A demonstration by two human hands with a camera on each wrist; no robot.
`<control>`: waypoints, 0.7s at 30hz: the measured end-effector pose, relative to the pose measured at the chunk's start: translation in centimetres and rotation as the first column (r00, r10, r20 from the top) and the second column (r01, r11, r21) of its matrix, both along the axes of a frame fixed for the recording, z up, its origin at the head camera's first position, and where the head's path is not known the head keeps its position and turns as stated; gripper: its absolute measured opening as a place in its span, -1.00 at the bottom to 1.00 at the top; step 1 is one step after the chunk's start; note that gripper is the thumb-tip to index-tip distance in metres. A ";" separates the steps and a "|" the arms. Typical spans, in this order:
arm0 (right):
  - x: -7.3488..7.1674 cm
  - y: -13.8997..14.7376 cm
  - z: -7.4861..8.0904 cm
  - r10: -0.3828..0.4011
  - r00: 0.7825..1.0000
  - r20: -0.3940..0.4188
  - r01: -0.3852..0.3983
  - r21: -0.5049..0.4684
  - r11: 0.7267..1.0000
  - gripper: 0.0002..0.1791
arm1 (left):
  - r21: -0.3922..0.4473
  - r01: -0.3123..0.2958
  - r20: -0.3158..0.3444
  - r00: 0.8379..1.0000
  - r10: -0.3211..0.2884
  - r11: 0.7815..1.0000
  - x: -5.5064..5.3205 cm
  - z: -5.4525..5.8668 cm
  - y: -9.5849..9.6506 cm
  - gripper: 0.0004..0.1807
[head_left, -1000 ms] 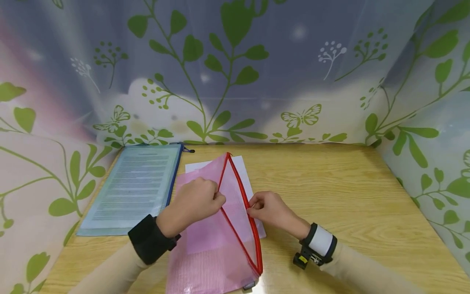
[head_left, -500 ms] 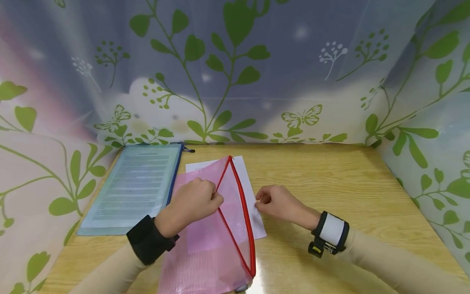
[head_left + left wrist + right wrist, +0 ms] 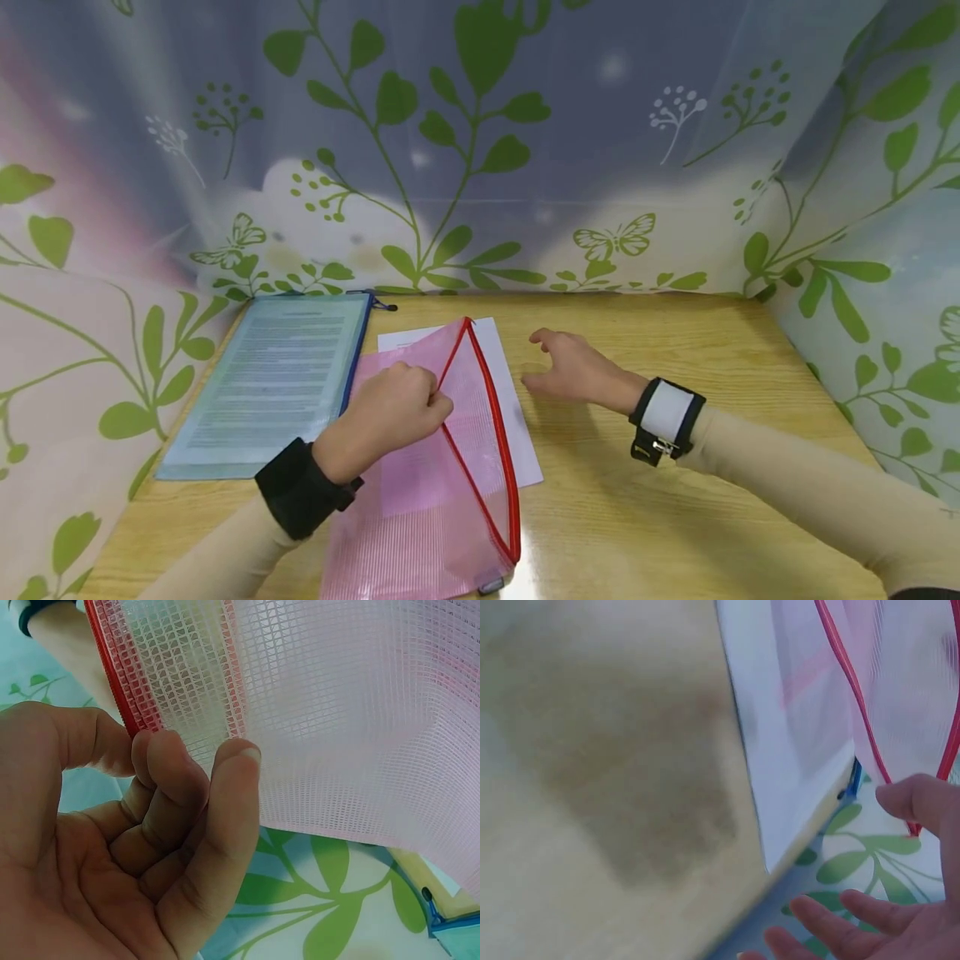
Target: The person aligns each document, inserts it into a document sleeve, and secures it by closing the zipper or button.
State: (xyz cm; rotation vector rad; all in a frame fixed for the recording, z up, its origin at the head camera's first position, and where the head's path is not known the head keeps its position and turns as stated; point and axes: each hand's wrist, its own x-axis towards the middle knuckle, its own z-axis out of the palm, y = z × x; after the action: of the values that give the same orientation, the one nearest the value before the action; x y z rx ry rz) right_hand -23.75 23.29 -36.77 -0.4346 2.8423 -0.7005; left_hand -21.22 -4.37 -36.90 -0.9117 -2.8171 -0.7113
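Observation:
A pink mesh zipper pouch with a red zipper lies at the table's middle, its mouth spread apart. My left hand pinches one red-edged side of the mouth and lifts it; the left wrist view shows thumb and fingertips on the mesh edge. My right hand hovers right of the pouch, holding nothing, thumb and fingers spread apart. Under the pouch sits a white paper sheet, sticking out at its top and right side. A pink-tinted sheet shows through the mesh, and I cannot tell whether it is the same paper.
A blue-green zipper pouch with a printed sheet lies at the table's left, its dark blue zipper pull at the top corner. A patterned curtain borders the wooden table at the back and sides.
My right hand has let go of the pouch's zipper edge, moved right and up, and spread its fingers. The left hand keeps its pinch and has shifted slightly left with the pouch.

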 end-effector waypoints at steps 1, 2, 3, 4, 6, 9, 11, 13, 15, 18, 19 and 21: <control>-0.5 -0.1 0.1 -0.003 1.000 -0.002 0.003 0.010 1.000 -0.25 | -0.001 0.000 0.002 1.000 0.000 1.000 0.0 -0.1 0.0 -0.58; -0.9 -0.3 0.2 -0.003 1.000 -0.002 0.003 0.017 1.000 -0.24 | -0.001 0.000 0.003 1.000 0.000 1.000 -0.1 -0.1 0.0 -0.58; -1.4 -0.4 0.4 -0.005 1.000 -0.004 0.005 0.031 0.999 -0.22 | -0.002 -0.003 0.005 1.000 0.003 1.000 -0.1 -0.1 0.0 -0.58; -1.8 -0.6 0.5 -0.007 1.000 0.004 0.006 0.040 0.999 -0.20 | -0.004 -0.006 0.007 1.000 0.006 1.000 -0.1 -0.1 -0.1 -0.58; -2.7 -0.9 0.7 -0.013 1.000 0.011 0.013 0.064 0.998 -0.17 | -0.007 -0.011 0.009 1.000 0.011 1.000 -0.2 -0.1 -0.1 -0.58; -3.8 -1.3 0.6 -0.026 0.999 0.042 0.023 0.088 0.996 -0.13 | -0.011 -0.019 0.010 1.000 0.019 1.000 -0.1 0.0 -0.2 -0.58; -4.4 -1.5 0.3 -0.042 0.997 0.067 0.035 0.101 0.994 -0.13 | -0.014 -0.018 0.007 1.000 0.018 1.000 -0.1 -0.1 -0.2 -0.58; -5.0 -1.7 -0.1 -0.060 0.994 0.089 0.050 0.111 0.993 -0.15 | -0.013 -0.014 0.002 1.000 0.014 1.000 -0.2 -0.2 -0.2 -0.58; -5.4 -1.9 -0.7 -0.077 0.991 0.108 0.063 0.126 0.990 -0.23 | -0.014 -0.012 -0.005 1.000 0.012 1.000 -0.1 -0.2 -0.2 -0.58; -5.8 -2.3 -1.5 -0.102 0.985 0.140 0.083 0.132 0.988 -0.40 | -0.007 -0.012 -0.018 1.000 0.012 1.000 -0.1 -0.2 -0.2 -0.57; -5.8 -2.4 -1.8 -0.114 0.981 0.156 0.094 0.132 0.987 -0.44 | -0.006 -0.012 -0.022 1.000 0.011 1.000 -0.1 -0.1 -0.2 -0.57; -5.8 -2.6 -2.4 -0.139 0.971 0.196 0.114 0.131 0.985 -0.49 | -0.004 -0.011 -0.026 1.000 0.011 1.000 0.0 -0.1 -0.2 -0.57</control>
State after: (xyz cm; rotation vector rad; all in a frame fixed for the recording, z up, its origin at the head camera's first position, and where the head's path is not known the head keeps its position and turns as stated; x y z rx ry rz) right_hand -29.56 20.66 -39.13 -0.1530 2.7149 -0.5577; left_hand -21.24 -4.59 -37.00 -0.8987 -2.8000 -0.6873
